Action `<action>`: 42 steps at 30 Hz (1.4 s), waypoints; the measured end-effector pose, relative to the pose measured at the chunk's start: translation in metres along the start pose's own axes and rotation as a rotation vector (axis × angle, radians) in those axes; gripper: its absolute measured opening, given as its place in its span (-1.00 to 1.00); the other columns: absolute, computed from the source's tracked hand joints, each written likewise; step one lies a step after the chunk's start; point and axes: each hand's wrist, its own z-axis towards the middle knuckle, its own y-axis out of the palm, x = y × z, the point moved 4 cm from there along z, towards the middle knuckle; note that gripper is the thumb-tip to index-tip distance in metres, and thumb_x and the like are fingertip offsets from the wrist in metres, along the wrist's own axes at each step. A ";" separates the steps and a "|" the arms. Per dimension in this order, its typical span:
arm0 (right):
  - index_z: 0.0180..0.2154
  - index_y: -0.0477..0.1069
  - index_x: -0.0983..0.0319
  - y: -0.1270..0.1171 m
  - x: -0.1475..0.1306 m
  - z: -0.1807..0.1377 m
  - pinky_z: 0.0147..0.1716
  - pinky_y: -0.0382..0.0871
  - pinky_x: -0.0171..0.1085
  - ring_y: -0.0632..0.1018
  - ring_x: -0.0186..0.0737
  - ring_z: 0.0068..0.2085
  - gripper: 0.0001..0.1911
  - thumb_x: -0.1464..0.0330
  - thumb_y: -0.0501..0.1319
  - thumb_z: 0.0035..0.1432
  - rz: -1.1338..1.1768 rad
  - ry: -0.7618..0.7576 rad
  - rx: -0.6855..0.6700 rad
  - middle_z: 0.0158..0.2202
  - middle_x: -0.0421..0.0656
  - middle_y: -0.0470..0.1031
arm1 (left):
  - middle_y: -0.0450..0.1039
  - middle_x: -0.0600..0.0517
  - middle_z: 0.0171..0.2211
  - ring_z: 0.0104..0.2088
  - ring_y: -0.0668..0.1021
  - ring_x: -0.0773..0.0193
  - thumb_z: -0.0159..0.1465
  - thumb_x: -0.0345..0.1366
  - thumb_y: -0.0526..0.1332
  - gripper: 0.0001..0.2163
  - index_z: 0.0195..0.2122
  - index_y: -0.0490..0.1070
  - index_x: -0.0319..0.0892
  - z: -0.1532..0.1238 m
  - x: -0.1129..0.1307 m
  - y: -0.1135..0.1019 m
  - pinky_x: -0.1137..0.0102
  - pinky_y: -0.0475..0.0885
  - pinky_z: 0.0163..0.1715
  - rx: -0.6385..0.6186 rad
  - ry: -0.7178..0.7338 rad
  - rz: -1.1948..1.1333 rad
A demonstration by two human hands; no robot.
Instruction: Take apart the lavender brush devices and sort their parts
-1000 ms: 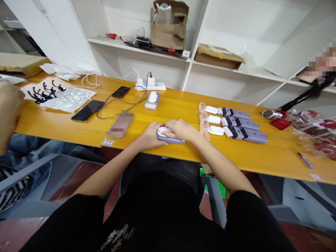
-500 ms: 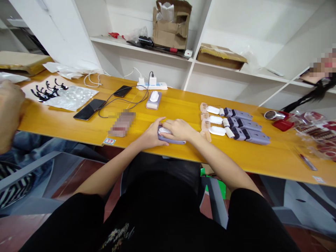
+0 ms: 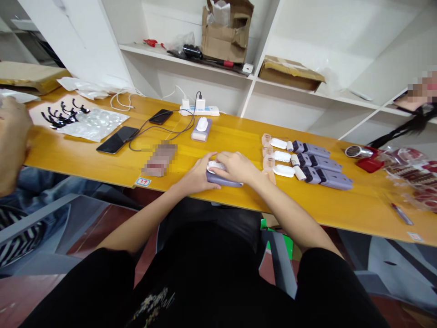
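Tabletop (image 3: pixel 239 136) of orange wood under white shelves (image 3: pixel 150 52); left hand (image 3: pixel 197 175) and right hand (image 3: pixel 235 167) clasp purple device (image 3: pixel 225 181).

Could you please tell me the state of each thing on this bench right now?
Purple device: flat on the table, gripped by left hand.
White head: seated on it, under right hand.
Second device: lying untouched.
Power strip: two chargers plugged in.
Near phone: screen dark.
Cardboard box: flaps open.
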 end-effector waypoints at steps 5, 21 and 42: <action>-0.09 0.58 0.24 -0.026 0.018 -0.022 -0.15 0.35 -0.13 0.63 0.01 -0.16 -0.50 -0.04 0.15 0.59 0.065 -0.011 0.121 -0.13 0.04 0.69 | 0.36 -0.29 0.42 0.41 0.47 -0.31 0.01 -0.01 0.73 0.25 0.62 0.04 -0.03 -0.001 0.003 -0.001 -0.23 0.35 0.45 -0.026 -0.020 -0.009; -0.01 0.62 0.17 -0.004 0.154 -0.248 -0.03 0.60 0.03 0.69 0.16 0.00 -0.61 0.06 0.14 0.55 -0.108 0.385 0.142 0.02 0.13 0.66 | 0.47 -0.19 0.27 0.30 0.54 -0.21 0.09 -0.10 0.68 0.12 0.60 0.10 0.01 -0.004 0.003 -0.001 -0.21 0.40 0.42 -0.050 -0.046 0.076; 0.46 0.37 0.14 0.014 0.035 -0.117 -0.07 0.69 0.08 0.66 0.11 0.08 -0.24 -0.13 0.29 0.45 0.643 0.512 0.442 0.34 0.17 0.52 | 0.41 -0.19 0.35 0.38 0.46 -0.25 0.15 -0.10 0.68 -0.04 0.51 0.24 0.03 -0.004 0.022 -0.007 -0.23 0.36 0.46 0.001 0.145 0.158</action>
